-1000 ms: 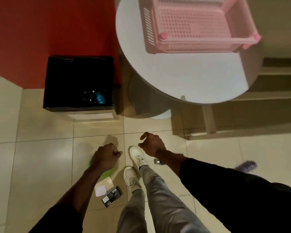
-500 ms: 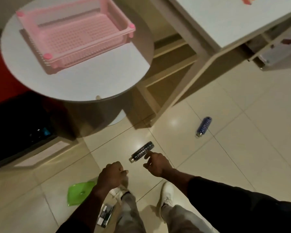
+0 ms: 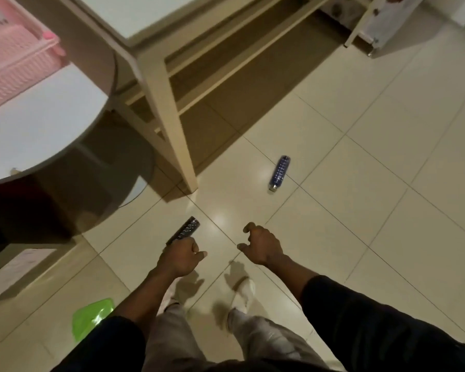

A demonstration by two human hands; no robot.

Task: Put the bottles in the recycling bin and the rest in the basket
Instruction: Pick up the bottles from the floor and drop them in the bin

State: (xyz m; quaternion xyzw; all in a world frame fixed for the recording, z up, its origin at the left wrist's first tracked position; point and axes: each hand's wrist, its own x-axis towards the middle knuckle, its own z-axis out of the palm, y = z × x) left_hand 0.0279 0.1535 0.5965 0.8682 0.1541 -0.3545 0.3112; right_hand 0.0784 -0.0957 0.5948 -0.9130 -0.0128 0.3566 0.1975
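On the pale tiled floor, a person stands over two fallen bottles, white shoes just below the hands. The left hand is balled into a fist with the thumb out and holds nothing that can be made out. The dark bottle lies on the tiles beyond it, its near end hidden behind the knuckles. The right hand hangs empty, fingers loosely hooked.

Half a second earlier the right fingertip pointed at that dark bottle; the bottle now sits on the left hand's side, and the right hand has drawn apart from it. The view has swung right. The blue bottle, earlier off to the right, now lies near mid-frame, past the wooden table leg and well apart from both hands.

The pink basket on the round white table has slid to the upper left edge and is cut off by it. The black bin is only a dim shape under the table. A green plastic piece remains on the floor at lower left, while the small packet seen beside it before is out of view.
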